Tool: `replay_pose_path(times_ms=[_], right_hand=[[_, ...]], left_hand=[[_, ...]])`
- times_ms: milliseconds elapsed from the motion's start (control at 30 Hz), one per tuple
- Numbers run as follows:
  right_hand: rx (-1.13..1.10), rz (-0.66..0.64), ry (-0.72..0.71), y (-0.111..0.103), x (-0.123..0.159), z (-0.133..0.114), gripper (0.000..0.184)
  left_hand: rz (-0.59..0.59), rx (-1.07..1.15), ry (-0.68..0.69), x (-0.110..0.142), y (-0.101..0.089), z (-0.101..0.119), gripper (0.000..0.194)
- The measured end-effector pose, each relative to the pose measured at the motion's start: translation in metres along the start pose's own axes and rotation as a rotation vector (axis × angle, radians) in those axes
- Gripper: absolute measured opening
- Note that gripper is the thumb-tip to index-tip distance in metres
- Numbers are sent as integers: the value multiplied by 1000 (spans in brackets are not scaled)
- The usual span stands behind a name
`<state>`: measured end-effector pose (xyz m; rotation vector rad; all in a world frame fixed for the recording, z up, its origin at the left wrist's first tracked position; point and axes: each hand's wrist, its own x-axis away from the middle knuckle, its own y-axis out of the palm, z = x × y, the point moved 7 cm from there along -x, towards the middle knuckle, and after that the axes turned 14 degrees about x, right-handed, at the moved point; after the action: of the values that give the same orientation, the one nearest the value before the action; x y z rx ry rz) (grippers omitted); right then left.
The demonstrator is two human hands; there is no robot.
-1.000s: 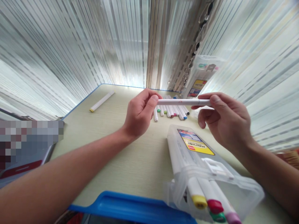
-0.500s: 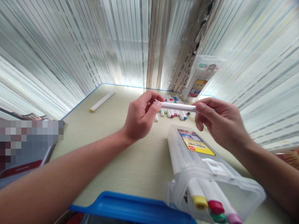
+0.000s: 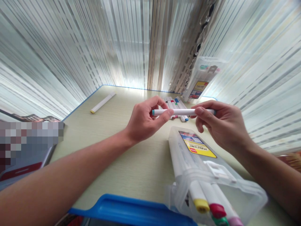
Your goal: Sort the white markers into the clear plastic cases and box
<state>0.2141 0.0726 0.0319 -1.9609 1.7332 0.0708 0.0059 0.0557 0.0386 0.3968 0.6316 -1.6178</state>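
The white marker has a teal tip; the bench is pale yellow-green (faintly grained), blue-edged; the curtain is striped white, grey and brown.

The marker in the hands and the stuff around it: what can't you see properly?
All in the head view:
- Held marker: part near its right end is hidden by the right hand.
- Loose markers: I can't count them, because the left hand and the held marker are in the way.
- Purple cap: cut off by the bottom edge.
- Label: its smallest print is too small to read.
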Motion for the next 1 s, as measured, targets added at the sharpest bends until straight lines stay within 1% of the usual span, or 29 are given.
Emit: replay_pose_path(times_ms=[100,233,400,500,733,1000], right_hand=[[-9,4,5,0,0,0,16],[-72,8,30,0,-1,1,14],[-118,24,50,-1,0,0,15],[-118,32,48,-1,-1,0,17],[-133,46,75,-2,-2,3,23],[-132,51,80,-4,-3,3,20]], left_hand=[[-13,2,4,0,1,1,20],[-1,6,-3,-1,-1,3,17],[0,118,-51,1,-2,-2,17],[10,148,-65,2,-3,-6,19],[17,151,-70,3,-4,-6,23],[12,136,-54,4,-5,-6,22]])
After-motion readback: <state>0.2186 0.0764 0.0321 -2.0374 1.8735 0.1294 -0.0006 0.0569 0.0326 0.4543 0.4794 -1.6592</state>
